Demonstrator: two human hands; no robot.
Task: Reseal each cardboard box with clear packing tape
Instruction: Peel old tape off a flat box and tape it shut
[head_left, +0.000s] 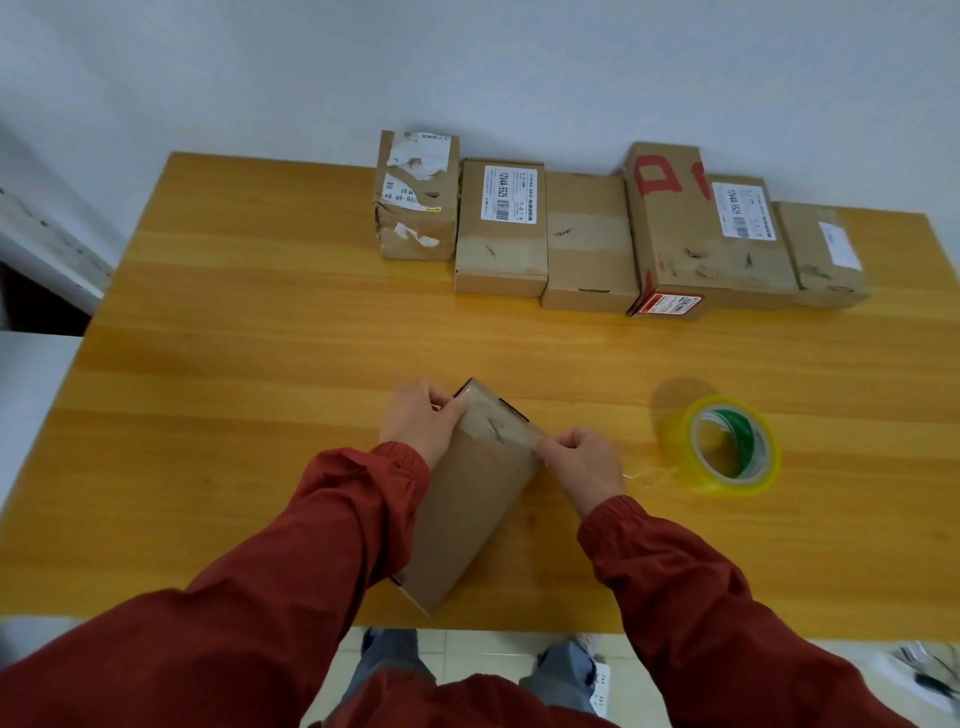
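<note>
A flat brown cardboard box lies at an angle on the wooden table in front of me. A strip of clear tape runs across its far end. My left hand grips the box's far left corner, thumb on the tape. My right hand pinches the tape's right end at the box's right edge. A yellowish roll of clear packing tape with a green core stands on the table to the right, a loose tape tail trailing from it towards my right hand.
Several cardboard boxes stand in a row along the table's far edge by the wall, from a torn one on the left to a small one on the right. The table's near edge lies just below the box.
</note>
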